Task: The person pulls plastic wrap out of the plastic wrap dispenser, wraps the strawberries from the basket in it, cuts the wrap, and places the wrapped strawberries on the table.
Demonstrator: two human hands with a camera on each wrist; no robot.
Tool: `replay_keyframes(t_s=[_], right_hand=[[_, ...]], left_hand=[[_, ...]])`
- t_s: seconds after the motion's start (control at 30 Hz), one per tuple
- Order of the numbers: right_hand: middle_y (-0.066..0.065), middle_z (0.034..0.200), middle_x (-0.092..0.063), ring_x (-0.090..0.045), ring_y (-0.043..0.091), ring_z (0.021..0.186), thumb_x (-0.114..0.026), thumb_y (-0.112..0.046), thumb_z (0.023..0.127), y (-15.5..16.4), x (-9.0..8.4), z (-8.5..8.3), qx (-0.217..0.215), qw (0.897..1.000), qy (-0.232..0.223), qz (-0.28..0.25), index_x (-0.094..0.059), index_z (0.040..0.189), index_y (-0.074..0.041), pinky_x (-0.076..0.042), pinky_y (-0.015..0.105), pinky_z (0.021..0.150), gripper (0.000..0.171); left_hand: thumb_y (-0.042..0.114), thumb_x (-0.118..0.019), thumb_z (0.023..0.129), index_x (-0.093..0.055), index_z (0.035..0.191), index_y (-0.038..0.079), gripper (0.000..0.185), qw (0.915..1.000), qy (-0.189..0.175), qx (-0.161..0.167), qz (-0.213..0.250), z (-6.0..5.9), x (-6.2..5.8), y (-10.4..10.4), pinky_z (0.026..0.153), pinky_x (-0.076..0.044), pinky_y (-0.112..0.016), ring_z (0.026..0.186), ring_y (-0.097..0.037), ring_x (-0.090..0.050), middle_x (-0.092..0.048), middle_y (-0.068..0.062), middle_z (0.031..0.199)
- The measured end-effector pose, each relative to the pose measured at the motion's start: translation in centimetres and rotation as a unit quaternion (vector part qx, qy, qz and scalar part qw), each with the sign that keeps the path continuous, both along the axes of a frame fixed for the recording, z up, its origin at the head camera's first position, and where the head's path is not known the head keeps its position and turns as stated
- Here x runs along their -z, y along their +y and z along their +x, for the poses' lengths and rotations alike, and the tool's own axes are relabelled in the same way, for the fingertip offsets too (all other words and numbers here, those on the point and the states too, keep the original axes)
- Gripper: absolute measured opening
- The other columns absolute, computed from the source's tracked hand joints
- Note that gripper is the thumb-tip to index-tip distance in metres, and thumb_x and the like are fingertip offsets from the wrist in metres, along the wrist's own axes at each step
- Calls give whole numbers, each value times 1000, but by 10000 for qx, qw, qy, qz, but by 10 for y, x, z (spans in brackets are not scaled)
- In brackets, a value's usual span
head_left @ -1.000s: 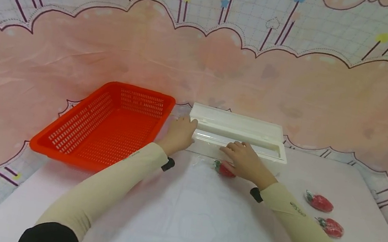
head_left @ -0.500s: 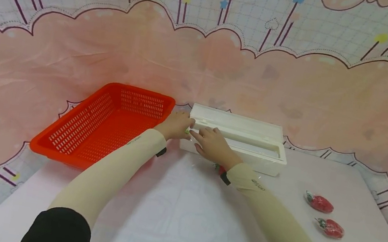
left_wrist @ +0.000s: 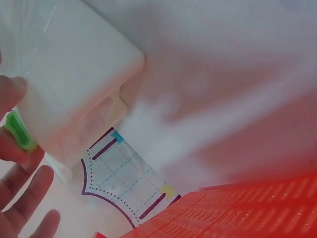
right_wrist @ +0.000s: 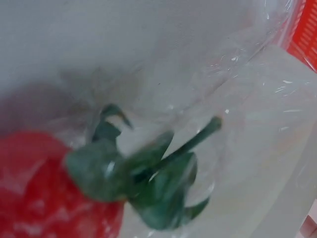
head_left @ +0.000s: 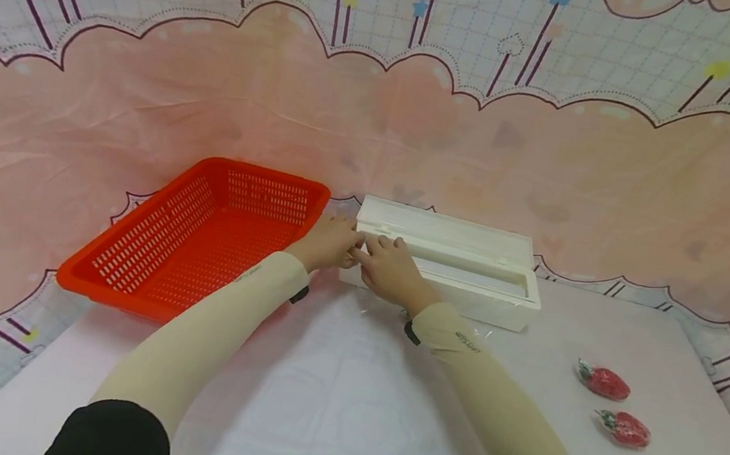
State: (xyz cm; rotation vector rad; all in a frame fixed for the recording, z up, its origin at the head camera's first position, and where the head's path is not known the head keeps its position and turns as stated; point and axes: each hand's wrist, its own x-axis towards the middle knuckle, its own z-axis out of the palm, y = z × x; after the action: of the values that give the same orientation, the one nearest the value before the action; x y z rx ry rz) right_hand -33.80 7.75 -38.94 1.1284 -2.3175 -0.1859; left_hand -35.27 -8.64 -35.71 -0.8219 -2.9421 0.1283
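A long white cling film dispenser (head_left: pixel 481 306) stands at the back of the table, its lid (head_left: pixel 450 229) raised. My left hand (head_left: pixel 327 241) is at its left end. There, in the left wrist view, the fingers pinch a small green slide cutter (left_wrist: pixel 21 132) at the box's edge. My right hand (head_left: pixel 392 272) lies over the dispenser's front left, fingers stretched out to meet the left fingertips. Clear film (right_wrist: pixel 233 89) drapes from the box over a red strawberry (right_wrist: pixel 34 183) with green leaves. In the head view the right wrist mostly hides this strawberry.
Left of the dispenser sits a red plastic basket (head_left: pixel 212 252), close beside my left hand. Two film-wrapped strawberries, a farther one (head_left: pixel 604 381) and a nearer one (head_left: pixel 625 429), lie to the right. A patterned cloth (head_left: pixel 381 120) rises behind the table.
My right hand has moved left from beside the strawberry to the left fingertips. The left hand has slid slightly left, down the box's end. The basket and wrapped strawberries stay put.
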Motion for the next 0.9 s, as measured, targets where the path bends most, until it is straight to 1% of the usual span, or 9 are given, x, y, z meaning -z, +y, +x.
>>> replay_keyframes(t_s=[0.1, 0.17, 0.33, 0.43, 0.53, 0.63, 0.73, 0.9], right_hand=[[5, 99, -59, -57, 23, 87, -56, -22, 90, -1, 2, -1, -16, 9999, 13, -154, -59, 114, -20, -44, 38, 69, 24], [5, 96, -59, -58, 23, 85, -57, -22, 90, -2, 4, -2, -39, 9996, 97, -244, -59, 111, -19, -44, 38, 68, 21], [5, 88, -60, -56, 22, 78, -61, -18, 88, -6, 8, -4, -216, 9968, 557, -531, -60, 99, -18, -44, 36, 65, 11], [5, 88, -61, -56, 22, 76, -62, -15, 87, -9, 9, -5, -259, 9946, 753, -670, -61, 96, -19, -44, 35, 65, 10], [5, 91, -62, -56, 22, 79, -62, -13, 87, -10, 10, -5, -162, 9948, 730, -688, -62, 97, -21, -44, 36, 66, 12], [5, 94, -63, -57, 22, 82, -62, -12, 88, -9, 10, -6, -78, 9959, 561, -705, -63, 99, -22, -45, 37, 68, 15], [6, 91, -63, -58, 23, 82, -62, -12, 88, -6, 11, -6, 0, 9963, 478, -709, -64, 102, -22, -46, 37, 68, 17], [6, 81, -61, -55, 23, 76, -62, -12, 87, 6, 14, -6, 215, 9957, 452, -785, -63, 92, -17, -46, 38, 68, 8]], left_hand=[[29, -68, 83, -65, 99, 16, 20, 9999, 131, 43, -60, -2, 3, -1, 93, -42, -44, 97, -25, -53, -59, -7, 96], [30, -68, 83, -65, 100, 17, 22, 9999, 145, 40, -53, -3, 5, -2, 95, -41, -44, 99, -25, -54, -59, -6, 98], [30, -69, 83, -64, 102, 18, 23, 10000, 33, -34, 84, -6, 8, -5, 102, -38, -46, 108, -27, -53, -60, -6, 105], [31, -68, 84, -64, 102, 18, 23, 9998, -53, -128, 161, -5, 8, -5, 103, -38, -47, 112, -27, -51, -60, -6, 110], [33, -67, 84, -63, 104, 19, 25, 9994, -134, -240, 188, -4, 7, -5, 102, -39, -47, 114, -28, -51, -60, -6, 114], [34, -67, 85, -64, 106, 19, 26, 9989, -241, -324, 236, -3, 6, -5, 102, -39, -48, 115, -29, -50, -59, -7, 117], [35, -67, 85, -64, 105, 19, 26, 9989, -253, -316, 252, -3, 5, -4, 101, -40, -49, 115, -29, -50, -59, -7, 118], [37, -70, 82, -61, 95, 18, 24, 9985, -218, -307, 396, -4, 6, -5, 96, -41, -46, 109, -28, -50, -59, -6, 111]])
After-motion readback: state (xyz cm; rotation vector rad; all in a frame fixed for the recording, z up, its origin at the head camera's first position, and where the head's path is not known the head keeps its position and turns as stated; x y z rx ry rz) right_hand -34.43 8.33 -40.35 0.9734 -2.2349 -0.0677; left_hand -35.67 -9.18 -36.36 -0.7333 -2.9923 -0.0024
